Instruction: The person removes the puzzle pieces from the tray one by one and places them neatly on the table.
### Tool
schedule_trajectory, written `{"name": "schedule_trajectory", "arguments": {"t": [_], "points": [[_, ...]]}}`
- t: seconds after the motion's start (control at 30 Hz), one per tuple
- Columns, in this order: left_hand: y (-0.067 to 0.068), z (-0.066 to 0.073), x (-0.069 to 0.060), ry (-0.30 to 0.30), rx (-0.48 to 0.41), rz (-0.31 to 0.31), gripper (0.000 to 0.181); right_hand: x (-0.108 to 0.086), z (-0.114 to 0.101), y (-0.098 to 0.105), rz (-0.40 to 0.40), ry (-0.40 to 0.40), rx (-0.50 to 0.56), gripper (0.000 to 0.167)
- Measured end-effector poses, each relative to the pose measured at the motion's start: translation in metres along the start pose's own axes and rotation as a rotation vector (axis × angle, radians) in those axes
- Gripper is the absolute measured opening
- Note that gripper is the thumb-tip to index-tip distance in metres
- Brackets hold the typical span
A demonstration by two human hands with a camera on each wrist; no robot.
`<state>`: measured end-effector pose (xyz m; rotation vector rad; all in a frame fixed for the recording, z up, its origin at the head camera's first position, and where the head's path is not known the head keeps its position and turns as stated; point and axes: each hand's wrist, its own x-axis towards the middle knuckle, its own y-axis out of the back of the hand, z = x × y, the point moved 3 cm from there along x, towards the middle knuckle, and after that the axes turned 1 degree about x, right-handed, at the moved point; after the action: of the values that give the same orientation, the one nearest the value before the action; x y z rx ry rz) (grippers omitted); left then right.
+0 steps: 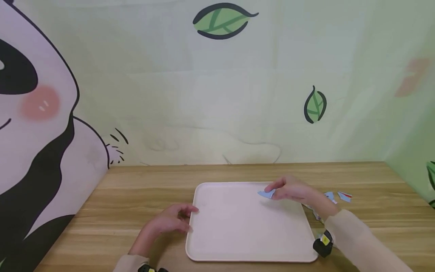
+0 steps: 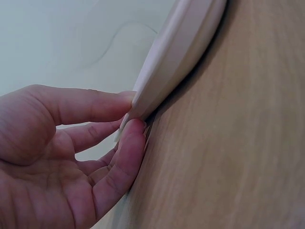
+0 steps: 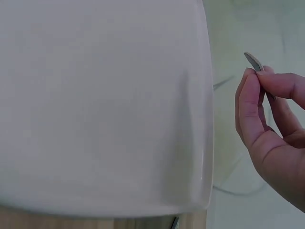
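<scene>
A white rectangular tray [image 1: 246, 223] lies flat on the wooden table. At its left edge my left hand [image 1: 171, 218] holds the rim; the left wrist view shows thumb and curled fingers of that hand [image 2: 71, 143] pinching the tray's edge [image 2: 167, 62]. Over the tray's far right part, my right hand [image 1: 292, 189] pinches a small light blue piece [image 1: 266, 194], thin like card, with a pointed end. Seen edge-on in the right wrist view, this piece [image 3: 254, 62] sits between thumb and fingertips, raised above the tray. The fingers cover part of it.
Right of the tray lie several similar printed pieces, one blue and white [image 1: 330, 196], another with a red stripe [image 1: 345, 196]. The right forearm partly hides others [image 1: 317, 216]. Behind the table [image 1: 153, 173] stands a wall [image 1: 221, 94] with painted leaves and a panda.
</scene>
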<state>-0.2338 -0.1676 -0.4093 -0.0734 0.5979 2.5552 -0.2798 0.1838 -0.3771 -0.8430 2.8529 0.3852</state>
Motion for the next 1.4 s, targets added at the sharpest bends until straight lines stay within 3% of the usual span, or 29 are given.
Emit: {"name": "schedule_trajectory", "arguments": {"t": [0.27,0.37,0.5,0.6,0.7,0.9,1.1,1.4], "points": [[0.002,0.000,-0.002,0.000,-0.016,-0.001,0.050,-0.009,0.007,0.000,0.003,-0.022,0.016,0.035],[0.002,0.000,-0.003,0.000,-0.019,-0.003,0.050,-0.007,0.012,-0.002,0.021,-0.014,-0.084,0.034],[0.002,-0.001,-0.004,-0.003,-0.019,-0.004,0.051,-0.002,0.016,-0.008,0.088,-0.010,-0.303,0.029],[0.001,-0.001,-0.004,-0.004,-0.021,-0.001,0.051,0.000,0.013,-0.016,0.116,-0.021,-0.392,0.029],[0.002,-0.001,-0.005,-0.001,-0.026,0.002,0.052,0.001,0.008,-0.025,0.116,-0.002,-0.449,0.033],[0.002,-0.001,-0.004,0.004,-0.026,0.003,0.052,0.005,0.001,-0.040,0.093,0.120,-0.596,0.028],[0.002,-0.002,-0.002,0.006,-0.012,0.009,0.052,0.007,0.003,-0.043,0.111,0.103,-0.699,0.015],[0.002,-0.001,-0.002,-0.003,-0.019,0.001,0.051,0.002,0.001,-0.043,0.069,0.186,-0.795,0.025]]}}
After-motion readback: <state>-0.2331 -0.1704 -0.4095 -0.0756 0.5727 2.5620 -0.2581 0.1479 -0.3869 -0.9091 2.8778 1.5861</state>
